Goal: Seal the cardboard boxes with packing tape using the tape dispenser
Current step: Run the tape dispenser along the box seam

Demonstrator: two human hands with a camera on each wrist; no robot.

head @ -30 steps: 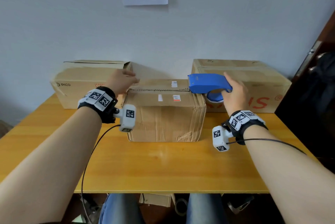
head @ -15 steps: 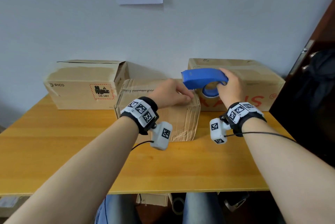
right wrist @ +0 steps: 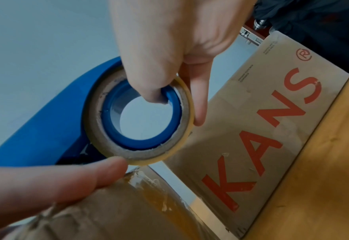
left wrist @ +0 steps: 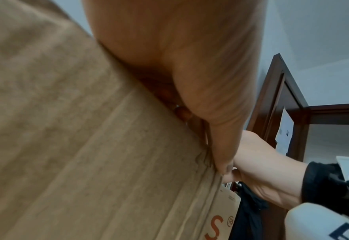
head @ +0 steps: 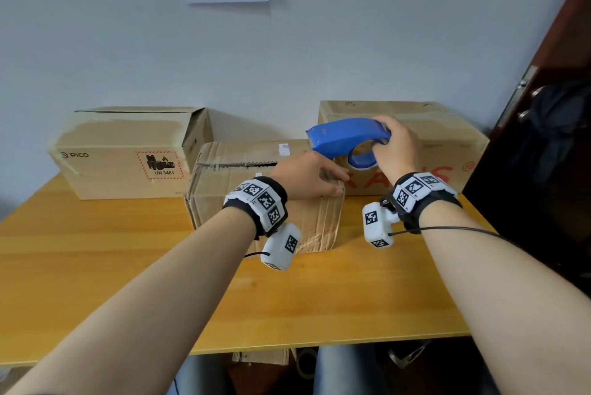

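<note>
A worn middle cardboard box (head: 243, 183) stands on the table with a tape strip along its top seam. My left hand (head: 307, 175) lies on its top right corner, fingers straight and pressing, thumb (left wrist: 220, 146) along the front edge of the middle box (left wrist: 87, 146). Just above that corner my right hand (head: 396, 151) grips the blue tape dispenser (head: 345, 135). In the right wrist view the thumb hooks into the core of the tape roll (right wrist: 93, 116) on the dispenser (right wrist: 46, 129), and a left finger (right wrist: 56, 183) lies flat on the box (right wrist: 128, 219).
A PICO box (head: 128, 151) with a raised flap stands at the back left. A taped KANS box (head: 447, 151) stands at the back right, close behind the dispenser. The wooden table (head: 96, 266) stretches toward me. A dark door (head: 543, 107) stands at the right.
My left hand has crossed from the middle box's left end to its right corner. The dispenser has lifted slightly off the box top. The box has turned a little.
</note>
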